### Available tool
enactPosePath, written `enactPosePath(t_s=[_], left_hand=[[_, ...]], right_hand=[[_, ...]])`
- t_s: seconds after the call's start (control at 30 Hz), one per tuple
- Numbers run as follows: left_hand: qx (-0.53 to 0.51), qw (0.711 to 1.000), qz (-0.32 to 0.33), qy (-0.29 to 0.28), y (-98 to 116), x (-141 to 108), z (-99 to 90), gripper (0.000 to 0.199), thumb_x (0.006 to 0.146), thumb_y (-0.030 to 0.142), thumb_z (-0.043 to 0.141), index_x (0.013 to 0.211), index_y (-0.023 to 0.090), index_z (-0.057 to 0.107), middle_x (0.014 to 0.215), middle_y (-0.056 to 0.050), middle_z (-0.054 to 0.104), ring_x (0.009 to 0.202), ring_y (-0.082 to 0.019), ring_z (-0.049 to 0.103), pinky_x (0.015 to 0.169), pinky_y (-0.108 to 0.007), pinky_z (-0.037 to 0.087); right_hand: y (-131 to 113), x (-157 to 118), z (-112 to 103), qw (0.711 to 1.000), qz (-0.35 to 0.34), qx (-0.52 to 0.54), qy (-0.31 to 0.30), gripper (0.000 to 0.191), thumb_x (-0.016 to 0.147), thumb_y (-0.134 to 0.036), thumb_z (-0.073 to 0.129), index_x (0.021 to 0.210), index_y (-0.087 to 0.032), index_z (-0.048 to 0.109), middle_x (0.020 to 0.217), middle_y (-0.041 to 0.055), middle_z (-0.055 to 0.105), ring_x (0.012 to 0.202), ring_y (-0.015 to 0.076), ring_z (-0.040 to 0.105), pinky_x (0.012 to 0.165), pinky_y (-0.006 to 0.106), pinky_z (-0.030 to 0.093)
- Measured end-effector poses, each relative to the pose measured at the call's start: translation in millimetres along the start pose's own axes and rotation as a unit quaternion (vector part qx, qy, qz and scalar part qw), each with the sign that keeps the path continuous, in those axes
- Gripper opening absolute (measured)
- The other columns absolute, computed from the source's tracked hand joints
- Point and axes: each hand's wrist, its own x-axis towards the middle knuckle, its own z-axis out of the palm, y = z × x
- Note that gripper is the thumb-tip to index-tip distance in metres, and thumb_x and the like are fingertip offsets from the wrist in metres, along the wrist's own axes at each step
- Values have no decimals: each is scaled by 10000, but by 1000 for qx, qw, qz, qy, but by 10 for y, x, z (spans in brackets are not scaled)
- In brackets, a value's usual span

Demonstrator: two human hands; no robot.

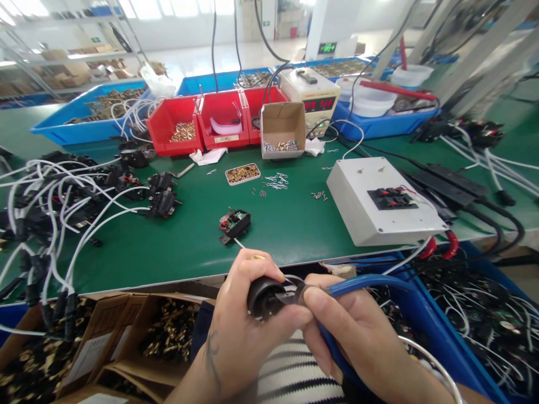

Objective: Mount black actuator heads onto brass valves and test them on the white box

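Note:
My left hand (pixel 248 314) is wrapped round a round black part (pixel 263 297) with a hollow end, just beyond the table's front edge. My right hand (pixel 341 320) grips blue-handled pliers (pixel 366 282), whose metal jaws reach the hollow of the black part. Behind my left hand, a small black housing (pixel 236 225) with a green circuit board and red wires lies on the green table (pixel 286 230). A white cable runs from the housing towards my left hand.
Black units with white cables (pixel 84 202) crowd the left. A grey box (pixel 379 202) stands right. Behind are red bins (pixel 174 126), a cardboard box (pixel 283 126) and a power supply (pixel 314 92). Cartons (pixel 122 320) and a blue crate (pixel 467 336) flank my lap.

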Motion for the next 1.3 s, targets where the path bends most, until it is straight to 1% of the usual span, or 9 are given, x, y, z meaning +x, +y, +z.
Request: enactPosePath(t_s=[0.3, 0.4, 0.53, 0.67, 0.8, 0.93, 1.1, 1.23, 1.3], left_hand=[[-24, 999, -44, -7, 24, 2, 7, 182, 808, 280, 763, 827, 234, 588, 806, 30, 597, 719, -123, 588, 668, -231, 488], [-32, 998, -42, -19, -8, -6, 4, 157, 840, 300, 737, 848, 233, 595, 823, 14, 603, 756, -139, 597, 689, -243, 500], [-36, 999, -30, -21, -38, -17, -16, 187, 844, 318, 741, 914, 240, 586, 883, 2, 603, 811, -150, 604, 729, -252, 510], [-30, 999, -23, -34, -39, -20, -41, 201, 844, 356, 749, 876, 235, 592, 852, 6, 593, 789, -149, 596, 700, -247, 498], [-34, 998, -42, -32, -43, -22, -23, 202, 863, 371, 733, 848, 231, 589, 814, 16, 589, 745, -138, 580, 673, -241, 482], [-56, 997, -54, -30, -62, -43, 2, 203, 891, 396, 706, 850, 237, 586, 822, 15, 592, 764, -143, 580, 702, -252, 483], [-62, 997, -51, -20, -69, -43, -22, 233, 856, 401, 751, 942, 258, 588, 920, 9, 597, 822, -149, 594, 746, -259, 491], [-57, 997, -39, -30, -55, -23, -21, 234, 866, 417, 737, 851, 238, 587, 828, 18, 590, 751, -139, 580, 694, -248, 482], [-61, 996, -60, -39, -46, -15, -17, 237, 896, 427, 701, 832, 235, 577, 796, 23, 592, 737, -134, 579, 691, -242, 482]], right_hand=[[55, 38, 22, 999, -35, -11, 16, 563, 1003, -592, 453, 596, -204, 441, 437, -37, 451, 392, 64, 370, 448, 211, 327], [35, 48, 9, 999, -36, -31, 19, 584, 1002, -599, 446, 579, -197, 452, 437, -30, 448, 411, 66, 376, 470, 209, 348], [11, 35, -19, 1000, 11, -2, -18, 514, 1011, -570, 449, 667, -189, 470, 424, -56, 439, 355, 47, 326, 391, 180, 250], [22, 26, -20, 999, 34, 18, -24, 469, 999, -586, 455, 747, -192, 490, 436, -63, 456, 341, 52, 325, 367, 171, 233], [6, 48, 13, 1000, 11, 12, -15, 512, 1000, -572, 455, 658, -191, 467, 421, -54, 439, 355, 48, 316, 389, 179, 246], [-18, 65, 23, 1000, -15, 15, -8, 549, 1020, -532, 455, 595, -185, 458, 424, -50, 420, 369, 39, 318, 389, 176, 240], [3, 56, -22, 999, 5, 23, -33, 500, 1031, -510, 457, 654, -182, 474, 412, -55, 436, 355, 39, 322, 380, 165, 219], [3, 58, -8, 998, 19, 49, -35, 498, 1019, -534, 467, 665, -184, 484, 411, -56, 437, 340, 45, 317, 379, 168, 240], [-4, 73, 4, 998, 5, 52, -22, 533, 1010, -548, 481, 625, -180, 468, 410, -49, 432, 353, 41, 326, 395, 166, 257]])
